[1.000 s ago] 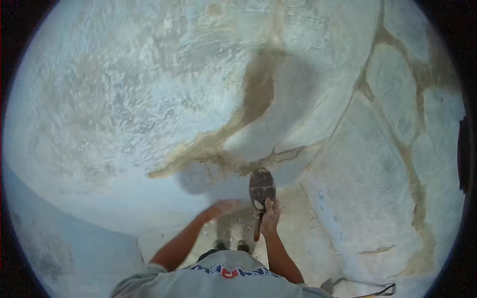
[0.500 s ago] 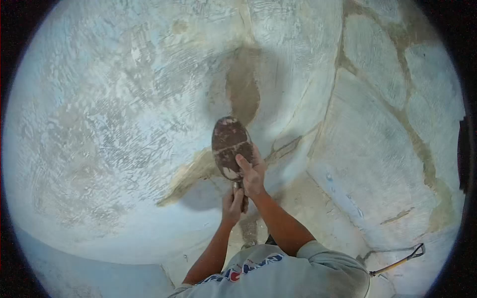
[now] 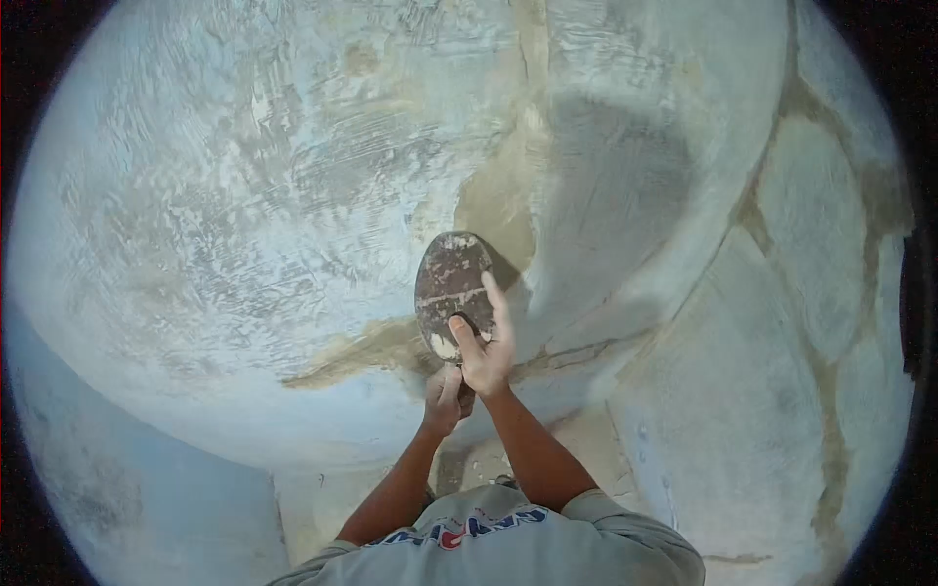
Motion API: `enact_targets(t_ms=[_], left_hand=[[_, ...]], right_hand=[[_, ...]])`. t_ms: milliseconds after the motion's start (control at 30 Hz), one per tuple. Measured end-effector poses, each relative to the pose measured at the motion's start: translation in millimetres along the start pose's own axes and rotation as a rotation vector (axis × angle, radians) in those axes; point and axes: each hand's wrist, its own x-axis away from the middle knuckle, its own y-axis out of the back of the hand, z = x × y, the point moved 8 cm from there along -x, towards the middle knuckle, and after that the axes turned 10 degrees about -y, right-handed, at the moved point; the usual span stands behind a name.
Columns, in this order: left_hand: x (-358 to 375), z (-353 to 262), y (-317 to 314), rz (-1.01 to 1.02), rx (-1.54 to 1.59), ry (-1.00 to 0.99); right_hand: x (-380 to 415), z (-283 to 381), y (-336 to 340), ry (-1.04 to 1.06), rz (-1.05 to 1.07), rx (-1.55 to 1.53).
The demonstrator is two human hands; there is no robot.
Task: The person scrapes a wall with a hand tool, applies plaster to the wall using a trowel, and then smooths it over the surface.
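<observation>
An oval, dark brown, paddle-like tool [image 3: 451,269] with pale smears and a line across its face stands in front of me, tip up. My left hand [image 3: 444,400] is closed around its short handle, just under the oval head. My right hand [image 3: 489,356] holds the head by its lower right side. The right thumb lies on the face and the index finger stretches up along the right edge. Behind the tool is a rough, pale blue-grey wall [image 3: 264,195]. A brown patch [image 3: 493,210] on it is partly covered by the tool.
A brown streak [image 3: 362,354] runs across the wall's lower part, left of the tool. To the right, pale slabs [image 3: 816,239] are divided by brown seams [image 3: 831,420]. The pale floor [image 3: 581,449] shows beyond my arms.
The view has shifted, so most wall patches and the seams sit farther right. The right index finger now extends up the tool's edge. A long-handled tool at lower right has left the view.
</observation>
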Motion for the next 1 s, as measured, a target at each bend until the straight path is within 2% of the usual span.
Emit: enact_targets(t_ms=[133,200,233,333,367,467,533,600,633,667,767,900,1000], left_hand=[[-7,3,6,-0.029,-0.093,-0.057],[-7,-9,5,-0.033,-0.141,-0.044],[-15,-25,-1,0.01,-0.236,-0.13],[-26,-22,2,-0.073,-0.105,-0.03],[-28,-31,-5,-0.044,-0.129,-0.074],[-15,-9,8,0.004,-0.09,-0.063],[-7,4,11,-0.05,-0.068,-0.062],[-8,-1,6,-0.022,-0.122,-0.057],[-12,1,8,-0.107,-0.043,-0.041],[-15,-3,6,-0.085,-0.051,-0.057],[-24,-14,6,-0.035,-0.129,-0.119],[-2,22,18,-0.106,-0.138,-0.029],[-23,-19,0,0.023,-0.506,-0.373]], right_hand=[[0,-13,5,0.15,-0.05,0.209],[-6,-1,0,0.074,-0.046,0.141],[-15,7,-4,0.041,-0.042,0.122],[-28,24,-11,0.028,-0.055,0.112],[-28,24,-10,0.021,-0.06,0.118],[-12,5,-5,0.038,-0.066,0.182],[-1,1,-4,0.086,-0.058,0.269],[-11,20,-10,0.129,-0.043,0.297],[-18,32,-16,0.124,-0.036,0.3],[-22,37,-19,0.119,-0.029,0.303],[-24,18,-14,0.096,-0.021,0.248],[0,2,-5,0.092,-0.056,0.277],[-22,28,-16,0.076,-0.024,0.267]])
